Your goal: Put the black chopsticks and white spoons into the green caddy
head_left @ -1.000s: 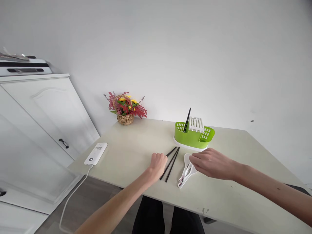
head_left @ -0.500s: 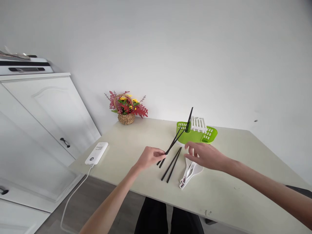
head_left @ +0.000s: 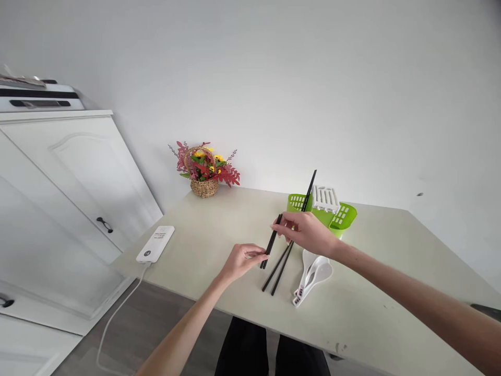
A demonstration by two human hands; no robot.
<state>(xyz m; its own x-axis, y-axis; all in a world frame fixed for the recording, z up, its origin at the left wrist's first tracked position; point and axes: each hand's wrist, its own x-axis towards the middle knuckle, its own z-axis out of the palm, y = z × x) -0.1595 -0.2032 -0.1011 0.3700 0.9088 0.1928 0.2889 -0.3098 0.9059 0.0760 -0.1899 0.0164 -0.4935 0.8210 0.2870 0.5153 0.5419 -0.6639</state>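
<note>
My left hand (head_left: 245, 261) pinches the lower part of a pair of black chopsticks (head_left: 271, 244) above the table. My right hand (head_left: 307, 230) has its fingers closed at their upper end, and the two sticks lie side by side. Below them, another pair of black chopsticks (head_left: 278, 269) rests on the tabletop, its far end partly behind my right hand. Several white spoons (head_left: 313, 277) lie stacked to the right of that pair. Behind my right hand is a green utensil holder (head_left: 344, 216) with a white slotted rack (head_left: 325, 199); black chopsticks (head_left: 309, 189) stand tilted in it.
A wicker basket of artificial flowers (head_left: 204, 187) stands at the table's back left. On the left edge lies a white power bank (head_left: 156, 243) with a white cable (head_left: 121, 308) hanging down. White cabinets (head_left: 78, 209) stand left of the pale table (head_left: 371, 297).
The held chopsticks went from crossed to side by side and more upright. My right hand moved left from above the spoons to their upper end. The view shifted slightly.
</note>
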